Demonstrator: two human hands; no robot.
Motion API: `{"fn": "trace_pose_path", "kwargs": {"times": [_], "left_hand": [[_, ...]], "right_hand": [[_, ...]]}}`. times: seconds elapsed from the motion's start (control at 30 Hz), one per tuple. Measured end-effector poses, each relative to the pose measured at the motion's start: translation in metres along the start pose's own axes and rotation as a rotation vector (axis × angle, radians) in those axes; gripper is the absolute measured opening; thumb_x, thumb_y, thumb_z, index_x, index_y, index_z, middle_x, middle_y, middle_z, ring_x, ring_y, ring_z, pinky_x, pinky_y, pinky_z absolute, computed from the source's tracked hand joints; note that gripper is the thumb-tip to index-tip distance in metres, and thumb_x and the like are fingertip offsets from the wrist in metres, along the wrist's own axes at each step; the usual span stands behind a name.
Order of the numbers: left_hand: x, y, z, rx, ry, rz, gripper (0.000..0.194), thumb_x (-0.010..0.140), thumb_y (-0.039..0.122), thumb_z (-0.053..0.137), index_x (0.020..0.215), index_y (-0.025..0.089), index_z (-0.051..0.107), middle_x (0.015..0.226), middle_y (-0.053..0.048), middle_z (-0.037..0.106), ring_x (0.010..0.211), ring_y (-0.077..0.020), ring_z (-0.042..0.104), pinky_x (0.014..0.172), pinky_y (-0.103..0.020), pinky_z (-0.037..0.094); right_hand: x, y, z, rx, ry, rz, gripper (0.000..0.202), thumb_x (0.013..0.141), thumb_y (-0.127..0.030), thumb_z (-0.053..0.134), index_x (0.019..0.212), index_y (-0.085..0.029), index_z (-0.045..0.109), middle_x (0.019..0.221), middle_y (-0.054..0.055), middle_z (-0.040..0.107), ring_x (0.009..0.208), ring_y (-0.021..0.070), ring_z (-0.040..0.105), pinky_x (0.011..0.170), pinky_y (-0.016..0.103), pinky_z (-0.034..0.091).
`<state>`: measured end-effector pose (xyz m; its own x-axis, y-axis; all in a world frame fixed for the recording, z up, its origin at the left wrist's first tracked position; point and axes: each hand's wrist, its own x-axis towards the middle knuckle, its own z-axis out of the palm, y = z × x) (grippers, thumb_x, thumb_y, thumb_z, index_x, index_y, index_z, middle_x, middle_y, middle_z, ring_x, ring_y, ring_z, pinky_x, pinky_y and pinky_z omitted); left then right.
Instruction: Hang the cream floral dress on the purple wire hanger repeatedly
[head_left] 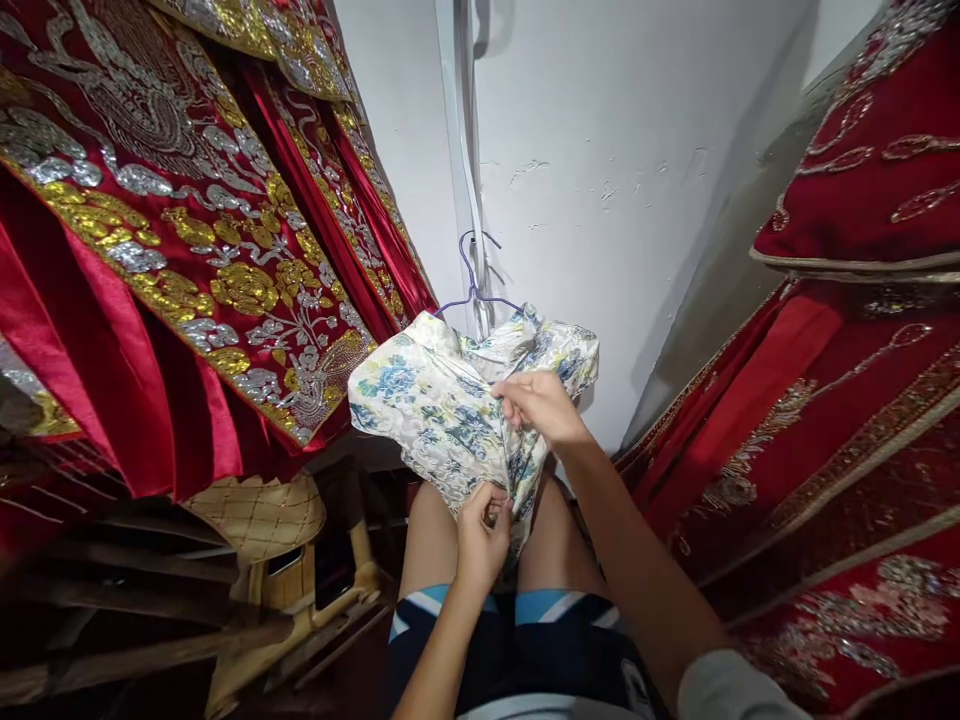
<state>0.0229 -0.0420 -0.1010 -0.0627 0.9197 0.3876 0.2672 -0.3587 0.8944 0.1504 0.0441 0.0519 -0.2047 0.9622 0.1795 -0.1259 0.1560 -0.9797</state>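
A white blouse with blue and yellow flowers [442,410] hangs in front of me on a purple wire hanger [474,290]. High on its front opening, my right hand [541,402] pinches the fabric edge between thumb and fingers. Lower down, near the hem, my left hand [484,525] is closed on the same front edge. Any button or fastener under the fingertips is too small to make out. The blouse's lower part hangs between my legs.
Red garments with gold and silver sequins [247,290] hang at the left, with more red embroidered cloth [787,420] at the right. A wooden chair [307,590] stands at lower left. Behind the hanger, a pole [457,130] runs along the white wall [615,120].
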Motion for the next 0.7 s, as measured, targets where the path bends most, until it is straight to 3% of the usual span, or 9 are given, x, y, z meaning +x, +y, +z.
{"fn": "trace_pose_path", "kwargs": {"times": [0.13, 0.3, 0.43, 0.5, 0.6, 0.63, 0.7], "left_hand": [[0.002, -0.003, 0.0, 0.139, -0.071, 0.05, 0.014, 0.086, 0.015, 0.051, 0.074, 0.02, 0.048, 0.074, -0.001, 0.051, 0.07, -0.0165, 0.051, 0.063, -0.025, 0.037], [0.011, -0.004, -0.007, 0.289, -0.259, 0.103, 0.016, 0.08, 0.005, 0.046, 0.075, 0.02, 0.047, 0.075, -0.001, 0.053, 0.071, -0.0167, 0.052, 0.065, -0.026, 0.037], [0.045, 0.032, -0.028, 0.379, -0.499, 0.172, 0.018, 0.08, 0.003, 0.049, 0.077, 0.019, 0.056, 0.076, -0.003, 0.062, 0.074, -0.018, 0.058, 0.068, -0.027, 0.042], [0.072, 0.062, -0.043, 0.324, -0.374, 0.26, 0.016, 0.091, 0.012, 0.049, 0.093, 0.019, 0.064, 0.09, -0.005, 0.069, 0.084, -0.0186, 0.063, 0.077, -0.029, 0.046], [0.118, 0.107, -0.062, 0.278, -0.004, 0.416, 0.025, 0.098, 0.025, 0.053, 0.121, 0.019, 0.062, 0.085, -0.002, 0.068, 0.074, -0.0157, 0.062, 0.074, -0.028, 0.047], [0.132, 0.119, -0.065, 0.303, 0.053, 0.47, 0.03, 0.099, 0.026, 0.054, 0.127, 0.02, 0.061, 0.086, -0.002, 0.067, 0.072, -0.0152, 0.061, 0.073, -0.027, 0.046], [0.154, 0.137, -0.066, 0.383, 0.037, 0.579, 0.023, 0.098, 0.026, 0.055, 0.117, 0.019, 0.066, 0.091, -0.004, 0.068, 0.077, -0.0159, 0.06, 0.074, -0.028, 0.046]], "right_hand": [[0.028, -0.025, 0.005, 0.049, 0.049, -0.08, 0.018, 0.076, -0.026, 0.068, 0.063, -0.014, 0.068, 0.049, -0.001, 0.061, 0.039, 0.0065, 0.048, 0.038, 0.018, 0.032], [0.036, -0.034, 0.01, 0.128, 0.128, -0.185, 0.012, 0.077, -0.023, 0.066, 0.071, -0.013, 0.07, 0.05, -0.003, 0.059, 0.039, 0.0047, 0.046, 0.038, 0.017, 0.03], [0.03, -0.033, 0.009, 0.117, 0.104, -0.24, 0.012, 0.078, -0.025, 0.066, 0.077, -0.014, 0.07, 0.05, -0.005, 0.058, 0.04, 0.0059, 0.046, 0.039, 0.018, 0.032], [0.025, -0.033, 0.007, 0.083, 0.101, -0.264, 0.012, 0.079, -0.026, 0.066, 0.078, -0.015, 0.07, 0.05, -0.004, 0.059, 0.042, 0.0073, 0.048, 0.041, 0.019, 0.035], [0.019, -0.035, 0.005, 0.021, 0.109, -0.296, 0.012, 0.079, -0.027, 0.066, 0.077, -0.016, 0.068, 0.05, -0.004, 0.058, 0.044, 0.009, 0.05, 0.044, 0.02, 0.038], [0.018, -0.036, 0.005, 0.005, 0.108, -0.309, 0.011, 0.079, -0.027, 0.066, 0.077, -0.016, 0.068, 0.05, -0.004, 0.058, 0.045, 0.0093, 0.05, 0.045, 0.02, 0.038], [0.018, -0.037, 0.006, -0.011, 0.105, -0.339, 0.012, 0.08, -0.027, 0.065, 0.075, -0.017, 0.066, 0.05, -0.005, 0.056, 0.045, 0.0094, 0.05, 0.046, 0.021, 0.038]]}}
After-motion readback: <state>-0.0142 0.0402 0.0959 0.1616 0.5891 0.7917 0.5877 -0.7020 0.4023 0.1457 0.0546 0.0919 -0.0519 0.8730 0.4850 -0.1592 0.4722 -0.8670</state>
